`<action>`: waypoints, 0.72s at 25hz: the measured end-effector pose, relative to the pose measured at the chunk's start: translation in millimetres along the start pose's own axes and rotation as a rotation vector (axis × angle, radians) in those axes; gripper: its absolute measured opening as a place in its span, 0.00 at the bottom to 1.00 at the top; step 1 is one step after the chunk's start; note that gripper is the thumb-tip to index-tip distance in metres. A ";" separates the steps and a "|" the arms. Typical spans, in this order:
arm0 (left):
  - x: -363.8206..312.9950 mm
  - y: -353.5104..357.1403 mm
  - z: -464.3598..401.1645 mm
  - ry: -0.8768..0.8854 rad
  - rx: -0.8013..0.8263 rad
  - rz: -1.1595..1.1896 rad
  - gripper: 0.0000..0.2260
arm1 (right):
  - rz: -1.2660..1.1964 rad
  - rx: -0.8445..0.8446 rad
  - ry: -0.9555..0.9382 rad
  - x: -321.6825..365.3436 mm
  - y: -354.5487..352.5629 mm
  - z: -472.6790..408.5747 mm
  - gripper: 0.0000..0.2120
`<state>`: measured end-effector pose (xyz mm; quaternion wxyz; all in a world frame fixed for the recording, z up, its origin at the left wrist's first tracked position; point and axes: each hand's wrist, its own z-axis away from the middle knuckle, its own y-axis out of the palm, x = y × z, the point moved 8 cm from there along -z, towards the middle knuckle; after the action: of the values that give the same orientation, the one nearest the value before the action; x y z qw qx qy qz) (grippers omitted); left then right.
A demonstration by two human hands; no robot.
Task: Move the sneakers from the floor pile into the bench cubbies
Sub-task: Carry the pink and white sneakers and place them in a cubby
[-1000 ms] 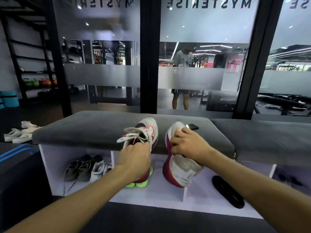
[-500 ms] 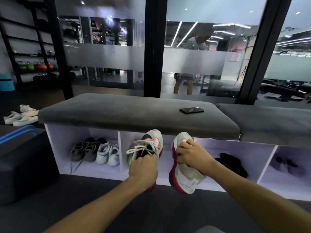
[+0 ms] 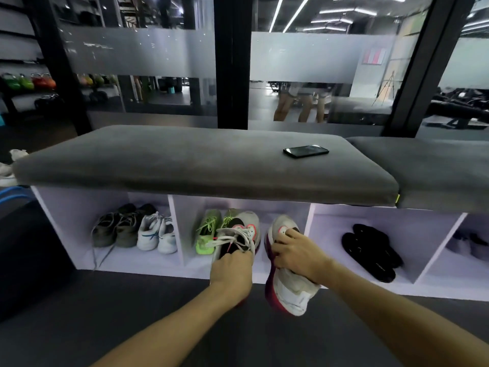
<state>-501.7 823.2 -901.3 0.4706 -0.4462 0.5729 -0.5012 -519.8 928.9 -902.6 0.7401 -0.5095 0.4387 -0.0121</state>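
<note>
Over the preceding second, both sneakers came down from the level of the grey cushion to the mouth of the middle cubby. The left hand held the left sneaker with its fingers curled round the collar and laces. The right hand held the right sneaker with its fingers clamped over the collar, sole turned to the left. Both toes pointed into the cubby, while the right sneaker's heel hung out over the dark floor.

A green pair already occupied the left part of this cubby, just beside the left sneaker. The left cubby held an olive pair and a white pair; black slides lay in the cubby to the right. A phone rested on the cushion.

Judgement: the placing step was near completion. Both sneakers required a short push inward and a set-down, with the right one turned sole-down first. White shoes on the floor at far left appeared to await transfer.
</note>
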 end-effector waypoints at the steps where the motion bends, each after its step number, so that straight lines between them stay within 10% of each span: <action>1: -1.8 9.3 -15.6 -0.002 0.006 -0.005 0.14 | 0.013 -0.005 -0.009 -3.2 15.0 -9.6 0.08; 18: 6.6 223.0 -259.9 -0.101 0.040 0.025 0.19 | 0.012 0.133 -0.088 -48.4 283.0 -153.5 0.10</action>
<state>-768.0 878.9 -1109.4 0.5138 -0.4543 0.5439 -0.4836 -772.6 973.3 -1102.9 0.7909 -0.4568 0.4069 -0.0144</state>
